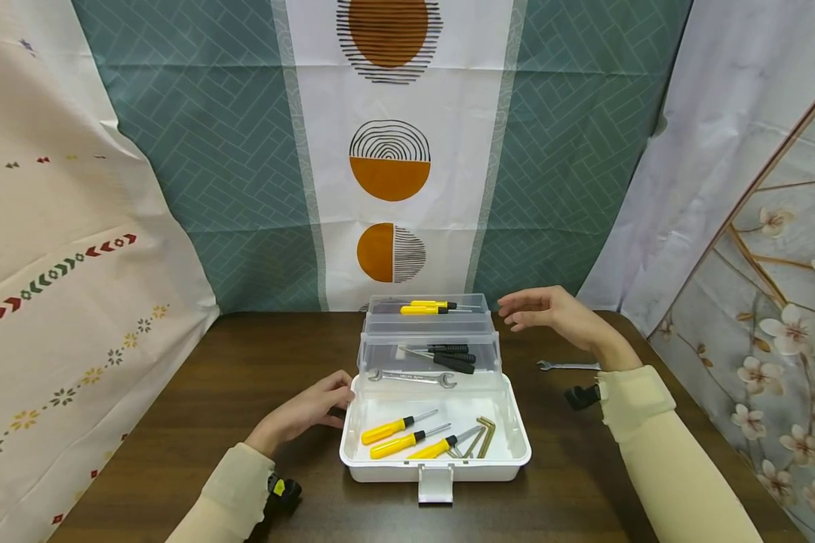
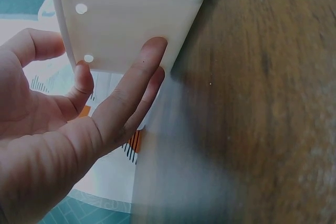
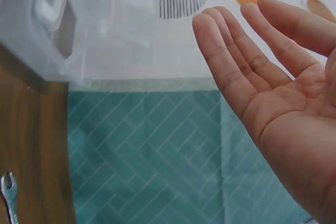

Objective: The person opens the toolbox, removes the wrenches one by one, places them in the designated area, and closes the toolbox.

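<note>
The flap (image 1: 436,483) hangs down at the front of the white box (image 1: 380,473), which sits open on the counter (image 1: 312,498). Inside lie yellow screwdrivers (image 1: 394,445) and bent keys (image 1: 487,437). The left hand (image 1: 312,409) touches the box's left side, fingers loose, gripping nothing. On the right lies a loose wrench (image 1: 567,366) (the arm hides one end). Farther back, clear trays (image 1: 376,351) stand up, and the right hand (image 1: 562,317) hangs beside them, fingers nearly straight and holding nothing. Sorting tools seems the step in hand; I think next calls for lowering the right hand and pinching that wrench.
</note>
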Available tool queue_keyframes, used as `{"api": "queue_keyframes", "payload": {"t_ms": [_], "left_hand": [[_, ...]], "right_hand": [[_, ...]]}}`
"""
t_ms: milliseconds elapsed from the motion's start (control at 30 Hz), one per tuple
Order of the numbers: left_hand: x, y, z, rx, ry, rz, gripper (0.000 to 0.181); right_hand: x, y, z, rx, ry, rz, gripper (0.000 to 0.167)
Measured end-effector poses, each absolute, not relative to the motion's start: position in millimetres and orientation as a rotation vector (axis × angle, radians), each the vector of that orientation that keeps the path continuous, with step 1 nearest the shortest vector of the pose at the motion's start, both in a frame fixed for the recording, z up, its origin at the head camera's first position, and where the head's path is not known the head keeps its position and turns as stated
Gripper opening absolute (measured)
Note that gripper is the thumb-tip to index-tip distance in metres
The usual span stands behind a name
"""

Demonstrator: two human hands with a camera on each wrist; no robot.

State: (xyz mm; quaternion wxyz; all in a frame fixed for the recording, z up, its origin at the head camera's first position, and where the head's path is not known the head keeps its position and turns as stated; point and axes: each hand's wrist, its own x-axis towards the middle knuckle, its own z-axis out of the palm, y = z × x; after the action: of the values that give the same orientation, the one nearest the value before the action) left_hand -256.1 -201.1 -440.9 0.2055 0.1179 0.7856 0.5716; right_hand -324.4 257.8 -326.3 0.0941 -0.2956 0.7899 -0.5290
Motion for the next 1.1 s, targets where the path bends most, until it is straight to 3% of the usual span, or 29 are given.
{"api": "queue_keyframes", "payload": {"t_ms": [500, 1100], "left_hand": [[-256, -202, -440, 0.317, 2.186, 1.591, 0.021], [-258, -202, -442, 0.326, 2.189, 1.593, 0.021]], "right_hand": [[-314, 225, -299, -0.937, 2.313, -1.467, 0.044], [-313, 182, -297, -1.059, 2.237, -1.311, 0.041]]}}
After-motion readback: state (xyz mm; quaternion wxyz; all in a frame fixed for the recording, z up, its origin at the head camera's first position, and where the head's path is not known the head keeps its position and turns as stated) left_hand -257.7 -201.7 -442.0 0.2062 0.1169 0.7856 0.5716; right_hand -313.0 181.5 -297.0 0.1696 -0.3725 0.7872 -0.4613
